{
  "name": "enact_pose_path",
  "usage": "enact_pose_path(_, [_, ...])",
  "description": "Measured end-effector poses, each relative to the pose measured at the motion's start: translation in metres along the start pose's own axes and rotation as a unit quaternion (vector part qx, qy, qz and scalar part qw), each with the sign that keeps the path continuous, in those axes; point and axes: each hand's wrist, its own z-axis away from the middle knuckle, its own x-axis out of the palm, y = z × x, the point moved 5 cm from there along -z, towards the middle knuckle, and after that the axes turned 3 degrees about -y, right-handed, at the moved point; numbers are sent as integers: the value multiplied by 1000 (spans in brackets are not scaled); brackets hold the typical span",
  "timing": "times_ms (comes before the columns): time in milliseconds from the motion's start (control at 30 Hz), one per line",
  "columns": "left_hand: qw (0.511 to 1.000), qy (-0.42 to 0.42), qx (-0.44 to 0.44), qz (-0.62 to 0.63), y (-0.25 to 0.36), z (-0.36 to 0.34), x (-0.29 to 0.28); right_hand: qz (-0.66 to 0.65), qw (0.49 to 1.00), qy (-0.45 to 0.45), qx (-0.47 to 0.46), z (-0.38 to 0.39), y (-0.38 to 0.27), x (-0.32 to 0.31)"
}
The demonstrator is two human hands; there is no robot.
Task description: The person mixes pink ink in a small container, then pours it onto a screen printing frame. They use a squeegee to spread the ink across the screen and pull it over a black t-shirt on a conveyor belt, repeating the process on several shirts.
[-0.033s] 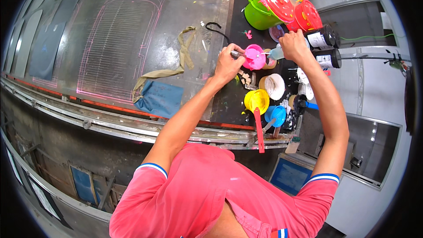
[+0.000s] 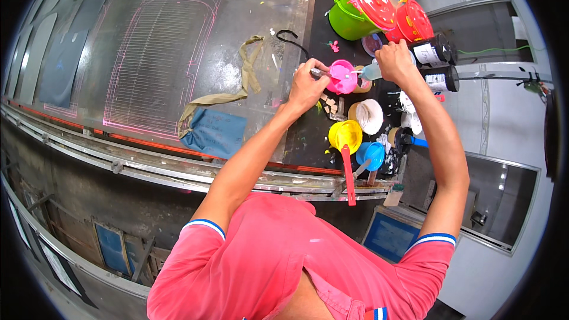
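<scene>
My left hand (image 2: 307,86) grips a thin metal stirring tool whose tip rests in a small pink cup (image 2: 342,77) on the dark bench. My right hand (image 2: 393,61) holds a small clear squeeze bottle (image 2: 370,72), tilted with its nozzle toward the pink cup. The two hands are on either side of the cup, left and right. Whether anything flows from the bottle cannot be made out.
Near the bench's front edge stand a yellow cup (image 2: 345,134) with a red stick (image 2: 348,173), a blue cup (image 2: 373,154) and a white cup (image 2: 368,115). Behind are a green bucket (image 2: 345,19), red lids (image 2: 372,2) and black bottles (image 2: 435,53). A blue cloth (image 2: 213,132) lies left on the screen table (image 2: 160,53).
</scene>
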Motion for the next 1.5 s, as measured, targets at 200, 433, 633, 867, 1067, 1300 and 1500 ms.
enact_pose_path(200, [1000,0,-3,-15,0,0,-1,3,995,93,-34,3,-5,-5])
enact_pose_path(433, [1000,1,2,-9,2,0,-2,-33,994,96,-47,2,-4,-10])
enact_pose_path(633, [1000,-1,-5,-6,0,1,-1,-45,993,103,-41,4,-3,-5])
enact_pose_path(867, [1000,2,7,-19,1,0,-1,7,1000,27,0,10,-5,3])
enact_pose_path(1067, [1000,0,5,-25,-1,-1,0,-9,1000,23,-7,11,-4,6])
enact_pose_path(1300, [1000,2,4,-15,-1,0,1,-31,998,43,-14,9,-6,5])
enact_pose_path(1500, [1000,3,-4,-11,0,0,0,-24,998,60,-26,5,-8,2])
